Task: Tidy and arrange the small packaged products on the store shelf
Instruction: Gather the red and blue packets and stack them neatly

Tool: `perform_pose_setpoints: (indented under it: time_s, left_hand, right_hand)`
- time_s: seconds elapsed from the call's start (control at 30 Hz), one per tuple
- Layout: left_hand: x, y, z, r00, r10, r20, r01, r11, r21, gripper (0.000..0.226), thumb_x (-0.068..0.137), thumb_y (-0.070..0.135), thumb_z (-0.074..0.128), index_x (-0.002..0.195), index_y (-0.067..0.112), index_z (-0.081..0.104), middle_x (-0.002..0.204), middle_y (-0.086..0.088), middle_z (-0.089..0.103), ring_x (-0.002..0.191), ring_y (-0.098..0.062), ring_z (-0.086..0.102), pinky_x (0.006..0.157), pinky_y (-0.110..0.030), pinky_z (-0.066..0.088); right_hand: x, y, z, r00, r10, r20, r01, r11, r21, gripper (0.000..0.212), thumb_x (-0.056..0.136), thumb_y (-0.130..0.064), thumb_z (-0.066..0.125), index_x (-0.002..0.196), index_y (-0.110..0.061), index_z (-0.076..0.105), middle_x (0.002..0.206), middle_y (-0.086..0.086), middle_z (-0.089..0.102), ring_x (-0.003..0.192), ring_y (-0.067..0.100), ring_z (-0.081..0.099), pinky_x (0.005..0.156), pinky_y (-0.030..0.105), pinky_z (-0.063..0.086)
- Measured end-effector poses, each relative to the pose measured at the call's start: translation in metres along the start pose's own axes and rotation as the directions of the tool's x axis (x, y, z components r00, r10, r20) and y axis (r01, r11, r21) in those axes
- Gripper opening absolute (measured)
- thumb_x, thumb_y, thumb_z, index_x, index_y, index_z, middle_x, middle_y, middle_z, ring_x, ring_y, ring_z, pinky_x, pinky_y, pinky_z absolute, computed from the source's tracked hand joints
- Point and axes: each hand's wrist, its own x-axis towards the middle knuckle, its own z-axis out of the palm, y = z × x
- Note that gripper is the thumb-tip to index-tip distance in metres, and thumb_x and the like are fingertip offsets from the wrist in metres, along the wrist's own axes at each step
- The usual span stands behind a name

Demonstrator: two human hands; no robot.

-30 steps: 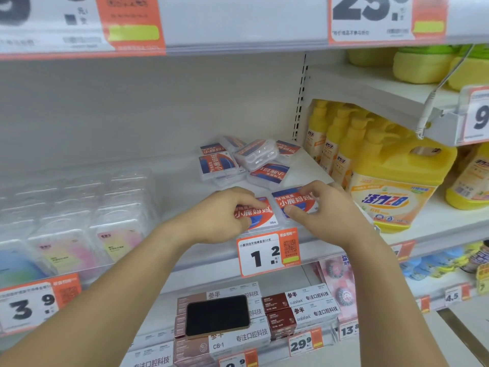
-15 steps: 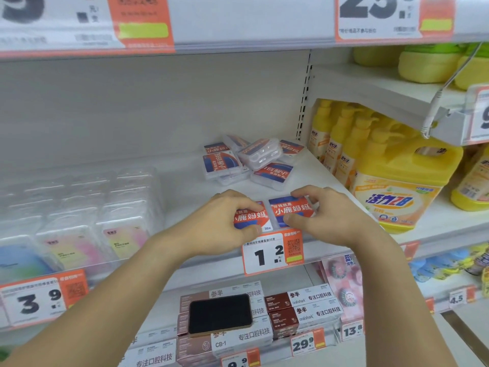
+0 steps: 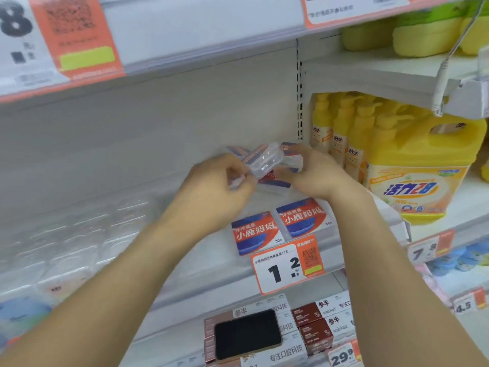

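Two small floss boxes with red and blue labels, one on the left (image 3: pixel 255 231) and one on the right (image 3: pixel 304 217), lie side by side at the front edge of the white shelf (image 3: pixel 211 255). Further back is a loose pile of the same boxes (image 3: pixel 275 182). Both my hands are in that pile. My left hand (image 3: pixel 219 178) pinches the edge of a tilted clear box (image 3: pixel 264 160). My right hand (image 3: pixel 315 173) curls around another box (image 3: pixel 292 162) at the pile's right side. Motion blur hides the fingertips.
Yellow pump bottles (image 3: pixel 341 139) and a large yellow detergent jug (image 3: pixel 423 170) stand right of the pile. Clear blister packs (image 3: pixel 71 247) fill the shelf's left part. A price tag (image 3: pixel 288 263) hangs at the front edge. A black phone (image 3: pixel 247 333) lies on boxes on the lower shelf.
Both hands let go of the two front boxes and moved back to the pile. The camera came closer to the shelf.
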Motion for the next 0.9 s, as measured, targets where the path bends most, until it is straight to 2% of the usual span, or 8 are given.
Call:
perform_pose_setpoints:
  time_s: [0.07,0.13,0.23,0.3,0.47,0.57,0.7,0.9]
  left_hand:
    - [0.032,0.002,-0.008,0.997,-0.079,0.019,0.077,0.995,0.065,0.028,0.084,0.038,0.065,0.108,0.024,0.064,0.106,0.005,0.067,0.094,-0.015,0.062,0.076,-0.024,0.047]
    - [0.058,0.002,-0.004,0.985,-0.099,0.139,0.077,0.985,0.154,0.056,0.080,0.049,0.068,0.126,0.022,0.053,0.121,-0.001,0.060,0.099,-0.018,0.059,0.076,-0.025,0.045]
    - [0.082,0.002,0.019,0.933,-0.130,0.335,0.019,0.949,0.314,0.101,0.067,0.065,0.073,0.148,0.033,0.021,0.143,-0.008,0.037,0.124,-0.028,0.047,0.091,-0.038,0.049]
    - [0.100,-0.006,0.032,0.907,-0.176,0.383,-0.005,0.904,0.428,0.109,0.064,0.071,0.070,0.150,0.040,0.010,0.147,-0.008,0.030,0.131,-0.033,0.039,0.101,-0.047,0.045]
    - [0.122,-0.032,0.041,0.847,-0.299,0.440,0.065,0.879,0.472,0.084,0.074,0.081,0.048,0.144,0.039,0.027,0.136,0.000,0.050,0.107,-0.025,0.058,0.086,-0.035,0.050]
    - [0.122,-0.043,0.041,0.807,-0.271,0.524,0.057,0.920,0.388,0.080,0.070,0.083,0.049,0.137,0.040,0.038,0.128,0.006,0.059,0.104,-0.020,0.061,0.090,-0.037,0.052]
    - [0.124,-0.045,0.025,0.786,-0.336,0.519,0.122,0.908,0.402,0.062,0.076,0.068,0.062,0.126,0.034,0.049,0.119,0.004,0.060,0.104,-0.024,0.062,0.089,-0.045,0.055]
    - [0.119,-0.057,0.013,0.781,-0.339,0.525,0.097,0.896,0.434,0.063,0.065,0.057,0.080,0.116,0.027,0.059,0.102,0.005,0.066,0.093,-0.018,0.065,0.085,-0.039,0.058]
  right_hand:
    - [0.007,0.001,-0.004,0.999,0.000,0.040,-0.001,1.000,0.026,0.073,0.083,-0.062,0.061,0.147,-0.038,0.033,0.149,-0.002,0.046,0.126,0.025,0.053,0.090,0.037,0.051]
    - [0.008,0.008,-0.012,0.995,0.007,0.095,-0.020,0.990,0.140,0.065,0.086,-0.054,0.065,0.142,-0.038,0.037,0.142,-0.007,0.048,0.116,0.015,0.056,0.078,0.025,0.047]
    - [0.011,0.010,-0.014,0.983,0.012,0.184,-0.035,0.992,0.125,0.075,0.079,-0.050,0.074,0.143,-0.044,0.036,0.140,-0.012,0.047,0.112,0.013,0.055,0.075,0.024,0.049]
    - [0.017,0.006,-0.006,0.980,0.041,0.193,-0.044,0.999,0.012,0.091,0.074,-0.049,0.078,0.149,-0.042,0.028,0.142,-0.006,0.051,0.109,0.016,0.056,0.078,0.029,0.051]
    - [0.025,0.004,0.016,0.981,0.140,0.132,-0.130,0.988,-0.080,0.107,0.066,-0.046,0.085,0.152,-0.027,0.025,0.149,0.010,0.038,0.127,0.028,0.048,0.090,0.038,0.052]
    - [0.023,0.001,0.015,0.982,0.152,0.114,-0.150,0.988,-0.028,0.102,0.063,-0.046,0.087,0.147,-0.027,0.032,0.144,0.007,0.039,0.118,0.026,0.052,0.077,0.032,0.052]
    - [0.015,-0.008,0.000,0.994,0.071,0.083,-0.069,0.997,-0.026,0.069,0.064,-0.040,0.087,0.122,-0.022,0.055,0.120,0.002,0.040,0.085,0.015,0.048,0.053,0.019,0.035]
    - [0.013,-0.018,0.006,0.997,0.007,-0.076,0.003,0.992,0.130,0.088,0.056,-0.050,0.089,0.132,-0.021,0.055,0.130,0.001,0.044,0.098,0.011,0.041,0.080,0.023,0.037]
